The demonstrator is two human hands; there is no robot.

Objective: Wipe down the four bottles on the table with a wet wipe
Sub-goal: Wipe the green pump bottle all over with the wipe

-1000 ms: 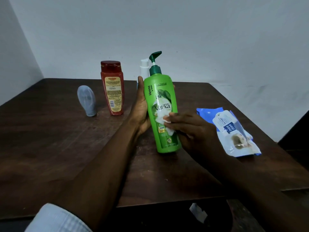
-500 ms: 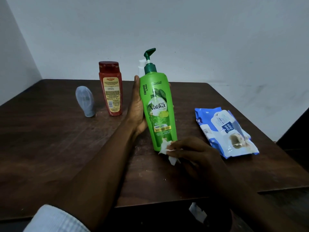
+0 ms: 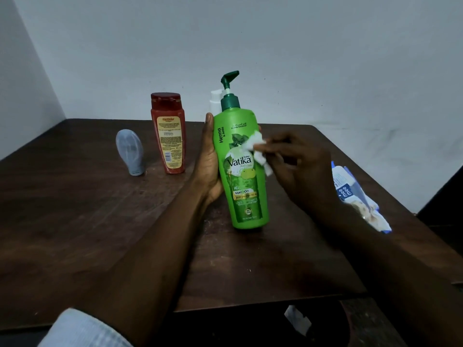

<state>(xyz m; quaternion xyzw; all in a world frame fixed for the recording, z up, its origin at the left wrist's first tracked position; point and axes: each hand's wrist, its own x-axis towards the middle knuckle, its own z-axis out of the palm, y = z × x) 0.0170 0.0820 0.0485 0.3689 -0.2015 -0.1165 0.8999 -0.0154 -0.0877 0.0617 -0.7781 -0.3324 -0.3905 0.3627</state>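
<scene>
Evidently mid-task, from the head view: the left hand [image 3: 209, 169] curls round the tall green plastic pump bottle [image 3: 246, 186], tilted over the dark wooden table [image 3: 75, 209]. The right hand [image 3: 300, 169] pinches a crumpled white wet wipe [image 3: 256, 149] against its label. The red flip-cap bottle [image 3: 168, 136], grey upended tube [image 3: 130, 152] and white pump bottle [image 3: 215, 101] stand behind, probably still to be wiped. All are opaque, their contents unseen.

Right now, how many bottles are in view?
4: green pump bottle in the left hand, red bottle and grey bottle standing back left, white pump bottle mostly hidden behind the green one.
</scene>
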